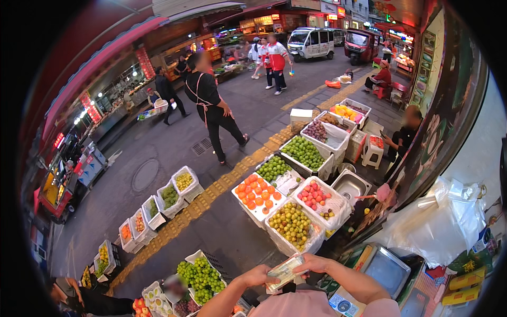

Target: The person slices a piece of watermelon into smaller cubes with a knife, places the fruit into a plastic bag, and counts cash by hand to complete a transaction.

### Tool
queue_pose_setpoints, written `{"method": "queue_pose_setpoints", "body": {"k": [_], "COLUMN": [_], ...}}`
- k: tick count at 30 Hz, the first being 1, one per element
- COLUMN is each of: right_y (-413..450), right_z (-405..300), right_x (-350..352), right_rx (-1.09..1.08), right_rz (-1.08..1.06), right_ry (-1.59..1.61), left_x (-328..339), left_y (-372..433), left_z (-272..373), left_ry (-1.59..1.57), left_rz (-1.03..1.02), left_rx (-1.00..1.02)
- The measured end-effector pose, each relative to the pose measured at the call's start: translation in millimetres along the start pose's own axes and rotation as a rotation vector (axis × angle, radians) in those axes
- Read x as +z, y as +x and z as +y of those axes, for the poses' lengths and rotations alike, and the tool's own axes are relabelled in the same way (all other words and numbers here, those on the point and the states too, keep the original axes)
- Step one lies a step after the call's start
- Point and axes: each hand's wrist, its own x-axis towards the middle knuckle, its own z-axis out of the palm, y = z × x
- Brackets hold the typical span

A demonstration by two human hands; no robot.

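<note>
Both hands are held together low in the view, in front of a pink shirt. My left hand (257,276) grips one end of a flat stack that looks like paper banknotes (286,272). The other end is pinched by my right hand (313,264). Just beyond the hands stands a white crate of yellow-green round fruit (292,224). Next to it are a crate of pinkish-red fruit (313,193) and a white foam box topped with orange persimmons (258,194). Green grapes (201,277) lie in a crate left of my left hand.
A metal sink (350,186) and clear plastic bags (439,222) are on the right, with a metal tray (386,271) below. Several fruit crates (148,214) line the yellow paving. A person in an apron (204,95) stands in the street; another person (408,130) sits at right.
</note>
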Motion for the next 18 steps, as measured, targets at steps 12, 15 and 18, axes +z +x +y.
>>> {"method": "queue_pose_setpoints", "body": {"k": [12, 15, 18], "right_y": [12.1, 2.8, -7.6], "right_z": [13.6, 13.3, 2.6], "right_x": [44.5, 52.1, 62.3], "right_rx": [-0.161, -0.176, -0.190], "right_rz": [0.341, 0.400, 0.446], "right_ry": [0.221, 0.225, 0.265], "left_x": [-2.1, 11.1, 19.0], "left_y": [-10.3, -6.2, -12.3], "left_z": [-47.5, -37.9, -16.5], "left_ry": [-0.872, -0.964, -0.949], "left_rz": [0.120, 0.048, 0.060], "left_rx": [0.112, 0.132, 0.156]}}
